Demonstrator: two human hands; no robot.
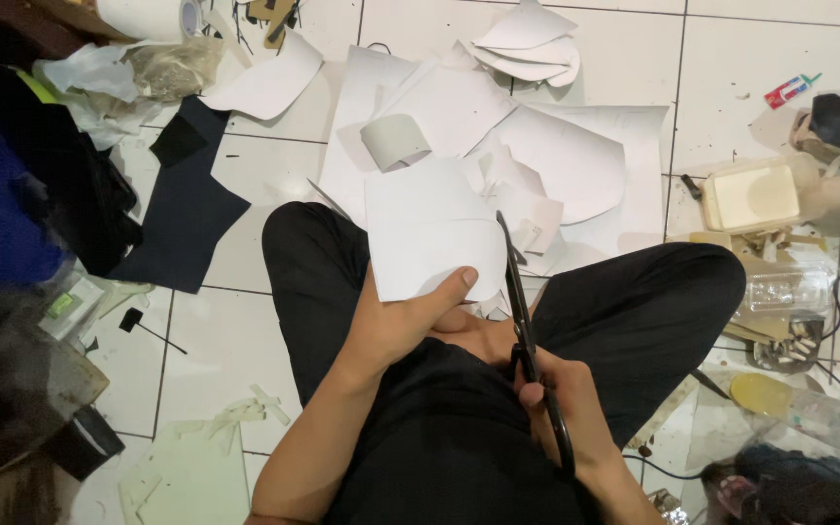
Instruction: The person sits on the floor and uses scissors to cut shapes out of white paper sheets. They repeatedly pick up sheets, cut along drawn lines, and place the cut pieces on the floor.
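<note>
Tiled floor [245, 340] w/ paper scraps. White sheet [430, 238] over lap, gripped by left hand [405, 321], thumb on top. Black scissors [527, 331] clenched in right hand [561, 408], long axis near vertical, tips pointing away, at sheet's right edge.

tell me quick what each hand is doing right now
Left hand: closed on a white sheet, thumb on top.
Right hand: closed around the handles of black scissors, blades at the sheet's edge.
</note>
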